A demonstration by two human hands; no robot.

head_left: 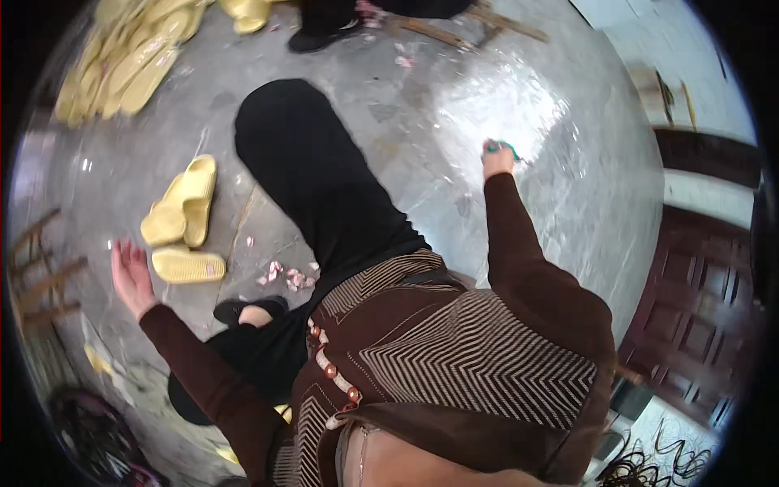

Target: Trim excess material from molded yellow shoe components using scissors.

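Observation:
My left hand (pixel 132 277) is open, palm up and fingers apart, holding nothing. Just beside it on the floor lie a few yellow slippers: one with its ribbed sole up (pixel 188 265) and an overlapping group (pixel 199 203) behind it. Out to the right, my right hand (pixel 497 165) is closed around a small green looped thing (pixel 505 148), perhaps a scissors handle; most of it is hidden by the fingers. Beyond and under that hand a shiny, clear plastic sheet or stack of bags (pixel 495 101) spreads over the floor, bright with glare.
A large heap of yellow slippers (pixel 134 53) lies at the far left. Pink and white scraps (pixel 296 278) dot the floor by my foot. Wooden stools stand at the left (pixel 49 272) and far side (pixel 438 34), near another person's black shoe (pixel 324 36). A brown door (pixel 690 308) is on the right.

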